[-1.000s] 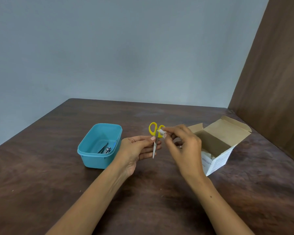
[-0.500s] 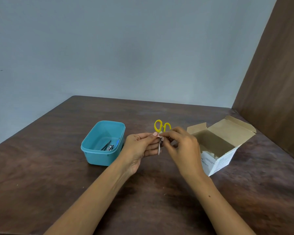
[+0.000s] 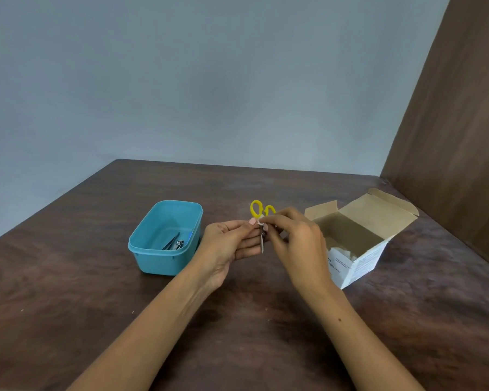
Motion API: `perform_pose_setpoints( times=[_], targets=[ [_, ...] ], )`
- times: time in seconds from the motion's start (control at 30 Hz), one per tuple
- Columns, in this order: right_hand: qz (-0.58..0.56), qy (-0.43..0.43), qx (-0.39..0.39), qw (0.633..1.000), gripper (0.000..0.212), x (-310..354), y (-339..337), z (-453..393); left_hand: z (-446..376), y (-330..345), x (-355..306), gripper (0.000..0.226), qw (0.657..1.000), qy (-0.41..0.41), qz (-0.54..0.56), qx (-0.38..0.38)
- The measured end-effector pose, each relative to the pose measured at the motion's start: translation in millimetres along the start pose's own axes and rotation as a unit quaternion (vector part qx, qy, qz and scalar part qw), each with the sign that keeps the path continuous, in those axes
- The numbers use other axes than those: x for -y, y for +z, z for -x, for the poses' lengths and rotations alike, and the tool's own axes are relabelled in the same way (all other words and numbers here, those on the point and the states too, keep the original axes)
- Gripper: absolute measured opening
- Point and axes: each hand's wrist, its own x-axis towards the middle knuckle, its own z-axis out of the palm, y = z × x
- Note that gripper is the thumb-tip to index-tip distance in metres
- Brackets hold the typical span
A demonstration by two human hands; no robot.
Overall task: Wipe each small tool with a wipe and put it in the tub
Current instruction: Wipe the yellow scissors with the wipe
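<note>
Small scissors with yellow handles (image 3: 256, 208) stand upright above the table, blades pointing down. My left hand (image 3: 229, 244) pinches them near the pivot. My right hand (image 3: 295, 239) pinches a small white wipe (image 3: 261, 221) against the scissors just below the handles. The blade tip shows between the two hands. A teal tub (image 3: 153, 259) sits to the left of my hands; a pair of tweezers and a nail clipper (image 3: 179, 244) lie inside it.
An open cardboard box (image 3: 359, 265) with white wipe packets inside stands to the right of my hands. The brown wooden table (image 3: 68, 292) meets a grey wall at the back and a brown panel on the right.
My right hand has slid the wipe from the yellow handles down to the pivot of the scissors. My left hand keeps its hold.
</note>
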Motion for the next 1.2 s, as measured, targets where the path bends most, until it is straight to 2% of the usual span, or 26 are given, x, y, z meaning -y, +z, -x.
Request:
perform_pose_setpoints(
  times=[0.13, 0.23, 0.37, 0.43, 0.63, 0.87, 1.07, 1.2],
  targets=[
    [0.011, -0.022, 0.034, 0.999, 0.015, 2.6, -0.6, 2.3, -1.0, -1.8, -0.6, 0.015, 1.000, -0.008, 0.015, -0.008],
    [-0.019, 0.001, 0.057, 0.998, 0.015, 2.9, -1.8, 1.4, -0.7, -2.3, -1.7, 0.016, 1.000, -0.018, 0.022, -0.007],
    [-0.140, 0.058, 0.020, 0.988, 0.013, 1.0, -1.5, -0.1, -1.4, -5.4, -4.6, 0.015, 0.997, -0.026, 0.072, -0.025],
    [-0.153, 0.066, -0.010, 0.986, 0.009, -0.1, -4.1, -0.2, -2.8, -7.4, -4.6, 0.019, 0.994, -0.036, 0.091, -0.038],
    [-0.035, -0.019, 0.023, 0.999, 0.013, 5.8, 0.4, 4.2, -2.1, -3.2, -4.5, 0.008, 0.994, -0.033, 0.092, -0.046],
    [-0.024, -0.063, 0.090, 0.994, 0.009, 9.3, -1.2, 8.9, -3.2, -4.3, -1.4, 0.010, 0.996, -0.009, 0.068, -0.053],
    [-0.021, -0.068, 0.039, 0.997, 0.012, 6.7, -1.8, 4.8, -3.4, -2.1, 1.6, 0.002, 0.997, 0.021, 0.029, -0.063],
    [-0.007, -0.087, 0.110, 0.990, 0.012, 9.6, -7.5, 8.2, -2.4, -1.4, 2.8, 0.010, 0.997, 0.033, 0.021, -0.064]
  ],
)
